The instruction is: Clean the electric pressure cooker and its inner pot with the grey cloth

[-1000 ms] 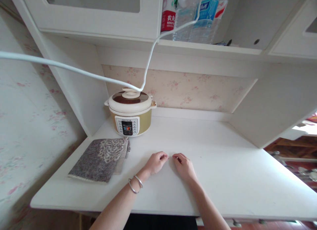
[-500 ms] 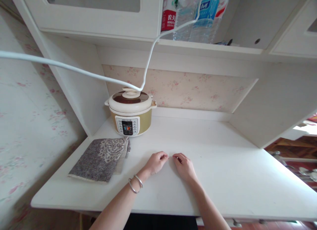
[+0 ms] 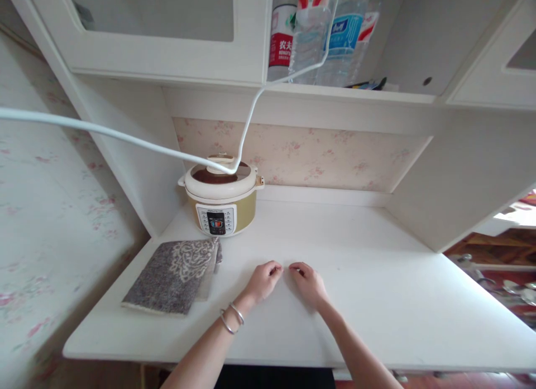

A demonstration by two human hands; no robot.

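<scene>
My left hand (image 3: pixel 264 279) rests on the white tabletop (image 3: pixel 368 299), its fingers curled into a loose fist with nothing seen in them. Two silver bangles (image 3: pixel 231 317) circle that wrist. Just to its right, a small gap away, my right hand (image 3: pixel 309 284) lies curled in the same way, also with nothing visible in it. A folded grey cloth (image 3: pixel 161 277) with a pale scroll pattern lies left of my left hand, apart from it. Behind the cloth stands an electric pressure cooker (image 3: pixel 221 195), cream and olive, its lid on and its control panel facing me.
A white cable or tube (image 3: pixel 125 141) crosses the upper view in front of the cooker lid. Overhead, an open cupboard shelf (image 3: pixel 355 93) holds several plastic bottles (image 3: pixel 310 37). Side panels (image 3: pixel 473 171) bound the tabletop; flowered wallpaper (image 3: pixel 37 210) covers the left wall.
The view has tilted slightly upward, so more of the cupboard and bottles shows and everything sits a little lower. Both hands keep their curled pose on the tabletop.
</scene>
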